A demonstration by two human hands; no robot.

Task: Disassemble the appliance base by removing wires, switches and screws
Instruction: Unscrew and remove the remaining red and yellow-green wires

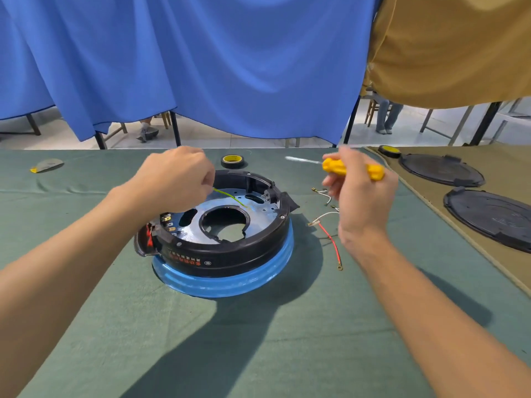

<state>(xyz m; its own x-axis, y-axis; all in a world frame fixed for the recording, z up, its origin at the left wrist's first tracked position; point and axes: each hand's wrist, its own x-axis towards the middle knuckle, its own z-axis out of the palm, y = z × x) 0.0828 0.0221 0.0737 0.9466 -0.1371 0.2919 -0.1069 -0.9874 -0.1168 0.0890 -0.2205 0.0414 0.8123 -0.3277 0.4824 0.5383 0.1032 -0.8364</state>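
The round appliance base, black with a blue lower ring, sits upside down on the green cloth at the centre. A metal plate with a large hole shows inside it. My left hand hovers over its left rear and pinches a yellow-green wire that runs down to the plate. My right hand is raised to the right of the base and grips a yellow-handled screwdriver, its blurred shaft pointing left. Loose white and red wires lie on the cloth beside the base, under my right hand.
A roll of black tape stands behind the base. Two black round covers and another tape roll lie on the tan cloth at right. A small scraper-like item is at far left. Blue and tan curtains hang behind the table.
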